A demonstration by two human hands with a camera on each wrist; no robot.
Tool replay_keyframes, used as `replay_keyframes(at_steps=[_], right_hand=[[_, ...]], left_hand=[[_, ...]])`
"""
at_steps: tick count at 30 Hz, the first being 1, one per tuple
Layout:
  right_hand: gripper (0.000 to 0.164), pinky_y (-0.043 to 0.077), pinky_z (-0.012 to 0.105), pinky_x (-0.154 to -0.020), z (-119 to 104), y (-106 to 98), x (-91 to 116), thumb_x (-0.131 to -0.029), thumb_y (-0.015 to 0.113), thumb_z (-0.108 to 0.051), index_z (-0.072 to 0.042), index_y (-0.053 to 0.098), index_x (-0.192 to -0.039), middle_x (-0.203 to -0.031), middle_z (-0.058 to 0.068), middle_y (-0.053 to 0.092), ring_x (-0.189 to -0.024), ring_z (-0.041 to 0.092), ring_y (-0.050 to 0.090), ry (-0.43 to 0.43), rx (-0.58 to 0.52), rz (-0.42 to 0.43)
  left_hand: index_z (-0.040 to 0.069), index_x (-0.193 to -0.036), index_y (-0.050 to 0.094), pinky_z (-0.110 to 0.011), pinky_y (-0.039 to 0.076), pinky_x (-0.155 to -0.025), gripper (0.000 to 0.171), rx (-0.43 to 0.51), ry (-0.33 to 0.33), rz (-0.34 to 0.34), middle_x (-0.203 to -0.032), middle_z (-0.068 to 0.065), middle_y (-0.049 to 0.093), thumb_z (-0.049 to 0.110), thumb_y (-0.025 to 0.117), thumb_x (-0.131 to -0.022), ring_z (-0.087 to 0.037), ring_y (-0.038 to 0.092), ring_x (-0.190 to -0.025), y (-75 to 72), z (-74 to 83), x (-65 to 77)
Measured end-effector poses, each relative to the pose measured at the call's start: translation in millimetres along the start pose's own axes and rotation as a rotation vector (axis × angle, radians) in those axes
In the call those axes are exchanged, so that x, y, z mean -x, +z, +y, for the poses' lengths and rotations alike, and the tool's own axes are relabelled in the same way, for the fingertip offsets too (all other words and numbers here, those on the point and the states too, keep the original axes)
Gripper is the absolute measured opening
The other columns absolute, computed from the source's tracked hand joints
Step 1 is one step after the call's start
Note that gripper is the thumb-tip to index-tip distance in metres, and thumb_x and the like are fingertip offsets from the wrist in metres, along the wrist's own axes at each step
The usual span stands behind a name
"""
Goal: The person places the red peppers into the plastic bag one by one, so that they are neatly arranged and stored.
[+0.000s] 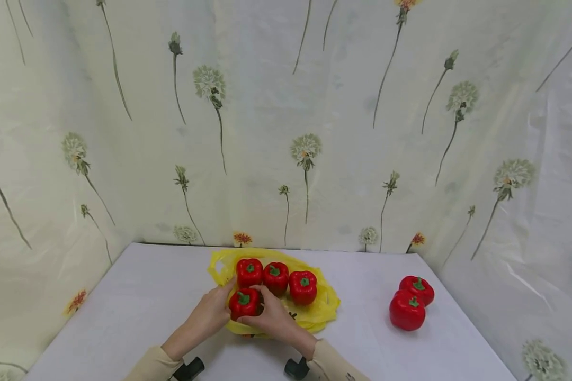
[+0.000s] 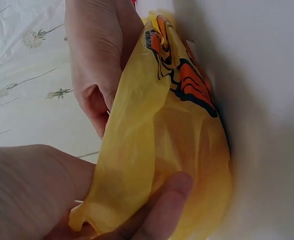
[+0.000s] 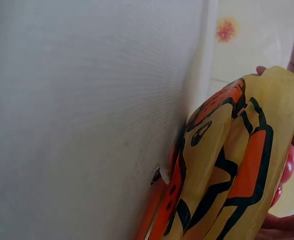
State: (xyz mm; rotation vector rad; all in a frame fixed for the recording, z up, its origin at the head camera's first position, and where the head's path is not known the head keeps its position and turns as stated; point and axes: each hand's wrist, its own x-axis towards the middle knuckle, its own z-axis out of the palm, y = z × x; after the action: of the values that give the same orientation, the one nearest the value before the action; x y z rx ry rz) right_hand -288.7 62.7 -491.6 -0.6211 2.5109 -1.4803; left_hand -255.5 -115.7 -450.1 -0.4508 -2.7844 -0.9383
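Observation:
On the table lies a yellow plastic bag [image 1: 326,312] with orange and black print, its mouth spread open. Four red bell peppers with green stems, several in a back row [image 1: 303,288], sit in it. My right hand [image 1: 277,319] holds the front bell pepper [image 1: 244,302], thumb at its near side and fingers round its right. On the left, my left hand [image 1: 212,312] grips the bag's edge beside that pepper. The left thumb [image 2: 169,205] presses the outside of the yellow film, which hides part of the other fingers in the left wrist view.
Two more red bell peppers [image 1: 407,311] stand close together on the right of the white table [image 1: 362,344]. A curtain [image 1: 343,201] with dandelion print hangs behind and at both sides. Dark wrist mounts [image 1: 189,369] sit under the forearms.

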Motion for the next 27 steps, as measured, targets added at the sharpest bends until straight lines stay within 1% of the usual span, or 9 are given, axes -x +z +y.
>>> replay_keyframes(at_steps=[3,5,7,11,15,19,21,24,27], right_hand=[[0.072,0.05,0.045,-0.096,1.4,-1.8,1.4,-0.078,0.078,-0.04,-0.014,0.043,-0.135,-0.135,0.005,0.053,-0.121,0.024,0.054,0.015,0.023,-0.015],[0.073,0.05,0.044,-0.096,1.9,-3.2,1.6,-0.078,0.078,-0.04,-0.014,0.043,-0.136,-0.134,0.005,0.054,-0.12,0.023,0.054,0.026,0.036,-0.026],[0.072,0.05,0.044,-0.096,2.7,-4.4,1.2,-0.078,0.078,-0.04,-0.014,0.043,-0.136,-0.134,0.005,0.054,-0.12,0.023,0.055,0.029,0.043,-0.04],[0.074,0.05,0.042,-0.096,5.4,-6.6,-0.1,-0.078,0.077,-0.043,-0.017,0.043,-0.139,-0.135,0.002,0.054,-0.121,0.022,0.055,0.015,0.033,-0.069],[0.077,0.051,0.037,-0.095,11.2,-10.9,0.7,-0.077,0.076,-0.048,-0.019,0.044,-0.14,-0.133,-0.003,0.056,-0.119,0.017,0.056,0.013,0.051,-0.083],[0.078,0.051,0.036,-0.095,13.5,-13.7,1.5,-0.077,0.075,-0.05,-0.017,0.045,-0.141,-0.133,-0.004,0.057,-0.117,0.016,0.057,0.015,0.038,-0.106],[0.081,0.05,0.038,-0.096,12.9,-13.8,1.2,-0.078,0.074,-0.05,-0.017,0.042,-0.144,-0.136,-0.002,0.056,-0.121,0.018,0.055,0.018,0.019,-0.125],[0.086,0.046,0.042,-0.101,11.4,-13.2,0.5,-0.079,0.072,-0.051,-0.02,0.034,-0.15,-0.144,-0.002,0.049,-0.129,0.019,0.049,0.023,0.028,-0.139],[0.089,0.041,0.046,-0.106,9.4,-11.7,0.8,-0.082,0.069,-0.053,-0.02,0.027,-0.153,-0.15,-0.002,0.043,-0.134,0.019,0.043,0.027,0.05,-0.145]], left_hand=[[-0.009,-0.138,0.046,-0.025,0.04,-0.053,0.072,-0.005,0.01,0.006,-0.107,-0.022,0.066,-0.018,0.058,-0.068,-0.017,0.047,-0.068,1.2,-0.3,0.2],[-0.009,-0.137,0.046,-0.022,0.034,-0.049,0.072,-0.005,0.016,0.011,-0.101,-0.02,0.067,-0.019,0.057,-0.067,-0.015,0.043,-0.065,2.1,-0.9,0.1],[-0.009,-0.137,0.046,-0.022,0.034,-0.049,0.072,-0.013,0.02,0.015,-0.096,-0.018,0.067,-0.019,0.057,-0.067,-0.015,0.042,-0.064,2.0,-1.1,0.0],[-0.008,-0.138,0.046,-0.023,0.035,-0.051,0.072,-0.014,0.014,0.011,-0.102,-0.02,0.067,-0.017,0.057,-0.068,-0.016,0.043,-0.066,2.0,-1.4,0.0],[-0.008,-0.139,0.045,-0.024,0.035,-0.051,0.072,-0.003,0.005,-0.003,-0.106,-0.022,0.066,-0.016,0.058,-0.069,-0.017,0.043,-0.067,2.7,-0.6,0.2],[-0.007,-0.139,0.045,-0.024,0.035,-0.052,0.071,-0.009,0.001,-0.005,-0.107,-0.021,0.066,-0.015,0.059,-0.07,-0.016,0.043,-0.067,3.5,0.2,0.4],[-0.007,-0.139,0.046,-0.023,0.035,-0.05,0.07,-0.011,-0.001,-0.005,-0.101,-0.019,0.067,-0.014,0.059,-0.07,-0.015,0.043,-0.064,3.8,0.1,0.1],[-0.007,-0.138,0.046,-0.022,0.033,-0.046,0.069,-0.012,0.001,-0.001,-0.088,-0.013,0.064,-0.014,0.059,-0.071,-0.014,0.04,-0.059,4.0,-0.2,-0.7],[-0.007,-0.138,0.046,-0.022,0.033,-0.045,0.068,-0.02,0.001,0.006,-0.087,-0.013,0.064,-0.013,0.059,-0.071,-0.013,0.039,-0.057,3.9,-0.4,-0.7]])
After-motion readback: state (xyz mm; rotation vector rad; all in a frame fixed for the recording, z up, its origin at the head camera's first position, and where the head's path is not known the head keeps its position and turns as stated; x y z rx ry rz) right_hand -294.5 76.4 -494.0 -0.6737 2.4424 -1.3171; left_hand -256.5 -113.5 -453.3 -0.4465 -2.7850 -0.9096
